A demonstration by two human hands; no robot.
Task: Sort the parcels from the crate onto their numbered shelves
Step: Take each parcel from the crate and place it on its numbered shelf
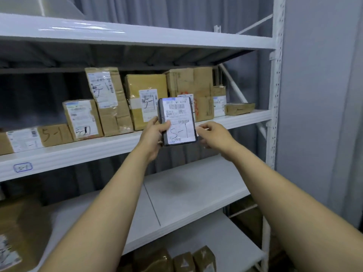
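A small dark parcel [177, 120] with a white label marked "5-1" stands upright in front of the shelf [245, 119] tagged "5-1" [23, 167]. My left hand [153, 132] grips its left edge, thumb across the label. My right hand [213, 134] is at its right edge, fingers curled towards it; whether they grip it I cannot tell. Several brown parcels marked "5-1" [110, 101] stand on that shelf behind.
A white rack post [275, 95] bounds the shelves on the right, with a grey curtain beyond. The shelf below [196, 193] is bare on its right half, with a blurred brown box [17, 232] at left. Small brown parcels [184, 260] lie on the lowest shelf.
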